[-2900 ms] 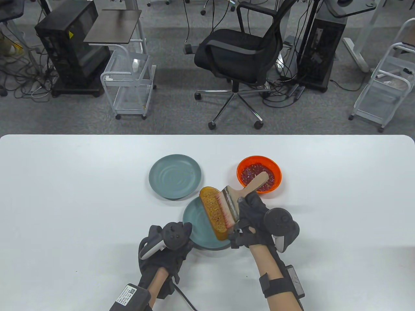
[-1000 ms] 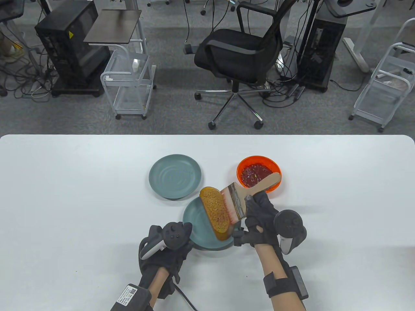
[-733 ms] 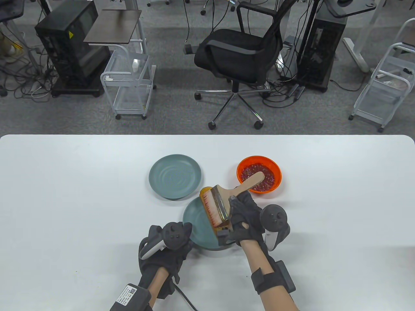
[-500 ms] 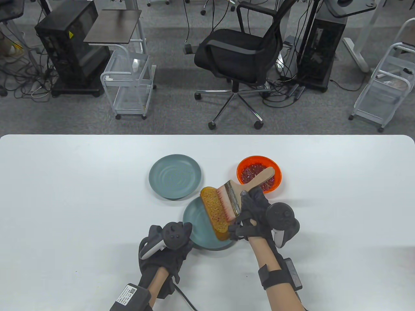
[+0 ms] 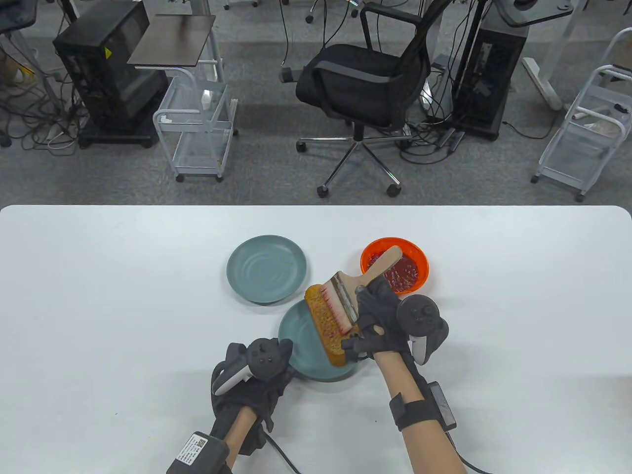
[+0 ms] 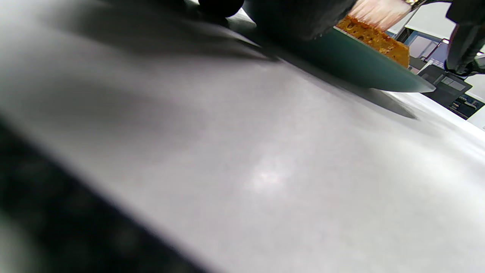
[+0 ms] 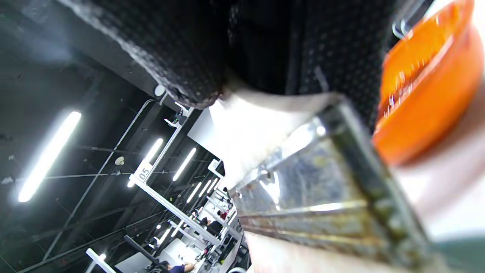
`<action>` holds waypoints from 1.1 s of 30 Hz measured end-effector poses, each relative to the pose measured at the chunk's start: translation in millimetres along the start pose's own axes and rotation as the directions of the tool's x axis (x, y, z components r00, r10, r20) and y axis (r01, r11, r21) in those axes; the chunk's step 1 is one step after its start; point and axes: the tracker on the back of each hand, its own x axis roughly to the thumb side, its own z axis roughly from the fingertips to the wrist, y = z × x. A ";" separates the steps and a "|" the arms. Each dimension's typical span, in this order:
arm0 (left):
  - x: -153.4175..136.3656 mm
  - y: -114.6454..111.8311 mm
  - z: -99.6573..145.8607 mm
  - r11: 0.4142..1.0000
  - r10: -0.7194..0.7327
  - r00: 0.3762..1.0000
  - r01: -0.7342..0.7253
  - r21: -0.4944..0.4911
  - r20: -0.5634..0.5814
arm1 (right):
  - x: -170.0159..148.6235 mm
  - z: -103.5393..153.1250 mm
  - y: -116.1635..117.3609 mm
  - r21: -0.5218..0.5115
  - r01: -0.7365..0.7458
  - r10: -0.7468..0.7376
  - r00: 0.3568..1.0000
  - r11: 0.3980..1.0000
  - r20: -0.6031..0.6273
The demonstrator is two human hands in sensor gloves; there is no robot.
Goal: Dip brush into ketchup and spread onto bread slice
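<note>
A toasted bread slice [image 5: 326, 326] lies on a teal plate [image 5: 298, 340] near the table's front middle. My right hand [image 5: 377, 321] grips the wooden handle of a wide flat brush [image 5: 345, 296], whose red-stained bristles rest on the right side of the bread. An orange bowl of ketchup [image 5: 395, 264] stands just behind the brush handle. My left hand [image 5: 256, 370] holds the plate's left front rim. In the left wrist view the plate [image 6: 356, 64] and the bread [image 6: 375, 38] show edge-on. In the right wrist view the brush's metal ferrule [image 7: 322, 182] and the orange bowl [image 7: 428, 94] fill the frame.
A second teal plate [image 5: 266, 268] sits empty behind and left of the bread plate. The white table [image 5: 98, 306] runs wide on both sides. An office chair [image 5: 365, 84] and carts stand on the floor beyond the far edge.
My right hand has stroked the brush back and forth across the bread, left, then right, and now left again onto its right side. My left hand and the plate have not moved.
</note>
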 end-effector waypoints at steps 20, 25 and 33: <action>-0.3 0.4 -0.4 1.000 0.004 1.000 -0.004 -0.003 0.003 | 20.5 -5.5 7.8 -0.002 -0.042 0.042 0.998 0.999 0.051; 0.0 0.5 -0.2 1.000 0.001 1.000 -0.001 -0.002 0.002 | 24.7 7.2 22.1 0.150 0.111 -0.108 0.994 0.982 -0.023; -0.3 0.7 -0.4 1.000 0.004 1.000 -0.004 -0.003 0.004 | 14.0 17.7 -11.2 0.011 -0.043 0.042 0.994 0.999 0.103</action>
